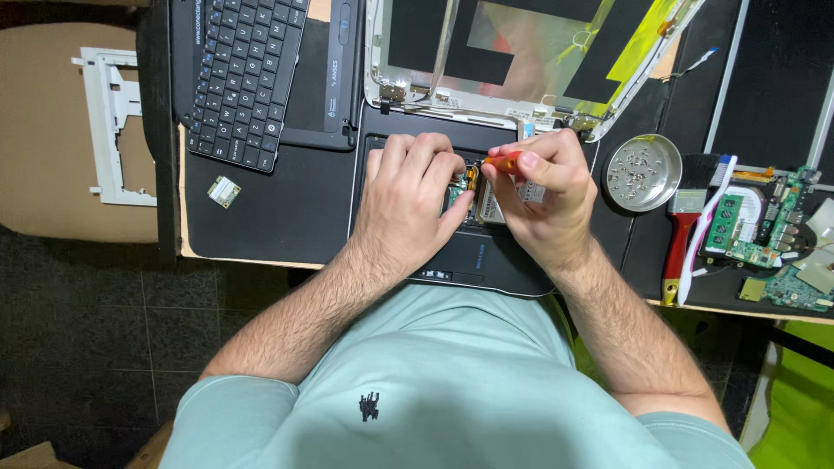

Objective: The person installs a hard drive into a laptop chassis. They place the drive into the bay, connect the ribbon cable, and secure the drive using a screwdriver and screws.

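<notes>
Gripping a small orange screwdriver (504,161) between thumb and fingertips, your right hand (547,195) is closed tight around it, its tip hidden down inside the opened black laptop base (473,252) that lies at the desk's front edge before you. Your left hand (415,195) rests on that same base just left of the screwdriver, fingers curled and pressed down on the exposed board, holding nothing you can see. Right of the laptop base sits a round metal dish (643,172) with many small screws scattered in it. Beyond the dish lie a red-handled brush (680,234) and loose green circuit boards (756,227). Behind the laptop base stands the stripped screen lid (521,52); to its left a detached black keyboard (243,74).
</notes>
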